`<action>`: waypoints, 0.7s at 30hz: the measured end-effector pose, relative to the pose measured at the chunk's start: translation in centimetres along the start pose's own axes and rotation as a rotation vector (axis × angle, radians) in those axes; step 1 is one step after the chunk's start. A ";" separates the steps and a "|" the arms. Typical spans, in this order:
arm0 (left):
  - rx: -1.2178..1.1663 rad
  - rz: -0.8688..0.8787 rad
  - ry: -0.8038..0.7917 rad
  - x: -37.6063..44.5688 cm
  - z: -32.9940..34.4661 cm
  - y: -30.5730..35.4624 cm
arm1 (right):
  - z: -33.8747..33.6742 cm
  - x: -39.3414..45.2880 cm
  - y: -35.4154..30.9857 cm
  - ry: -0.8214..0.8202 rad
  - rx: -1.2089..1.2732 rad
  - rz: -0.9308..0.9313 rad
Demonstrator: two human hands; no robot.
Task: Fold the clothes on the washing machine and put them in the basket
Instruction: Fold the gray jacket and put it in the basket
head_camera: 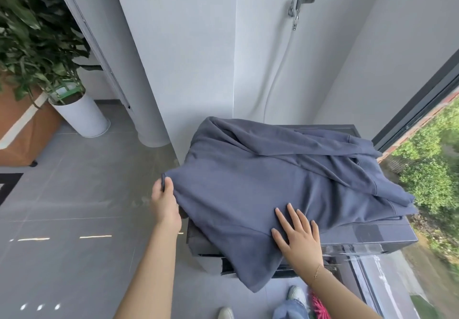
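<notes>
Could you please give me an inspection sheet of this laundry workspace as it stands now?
Surface: dark washing machine top, mostly covered.
Job's things: blue-grey sweatshirt spread out, hem overhanging front edge; basket not seen.
Clutter: pink item by the feet, unclear.
Hands: left hand pinches the sweatshirt's left edge; right hand lies flat on it.
Cables: white hose hanging from wall tap.
Surroundings: potted plant left, window right.

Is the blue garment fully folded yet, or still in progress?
Partly folded: blue garment has sleeves laid across, its near corner hanging over the washing machine front.
</notes>
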State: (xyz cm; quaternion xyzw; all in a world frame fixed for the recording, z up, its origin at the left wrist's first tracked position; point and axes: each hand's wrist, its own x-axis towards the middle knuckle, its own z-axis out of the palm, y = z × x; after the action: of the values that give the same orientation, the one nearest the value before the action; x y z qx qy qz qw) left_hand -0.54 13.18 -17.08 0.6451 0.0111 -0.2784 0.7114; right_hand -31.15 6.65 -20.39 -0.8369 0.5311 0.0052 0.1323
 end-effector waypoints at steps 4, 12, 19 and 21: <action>0.142 0.133 0.148 -0.7 0.0 0.8 | 0.2 -1.2 -0.7 0.079 -0.038 0.003; 1.003 0.285 -0.059 -4.1 0.8 -1.8 | -0.6 -1.5 -0.7 0.218 0.539 0.061; 1.326 0.440 -0.699 -8.9 9.2 -6.8 | -4.5 0.5 5.4 0.479 1.185 0.769; 1.384 0.443 -0.777 -10.0 11.1 -8.1 | -5.3 1.2 8.3 0.554 1.201 0.971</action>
State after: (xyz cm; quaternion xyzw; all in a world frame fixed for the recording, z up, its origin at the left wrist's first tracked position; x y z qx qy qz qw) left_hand -16.10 6.66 -18.85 0.7826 -0.5375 -0.2789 0.1442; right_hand -38.76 1.07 -17.27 -0.2710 0.7599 -0.4304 0.4049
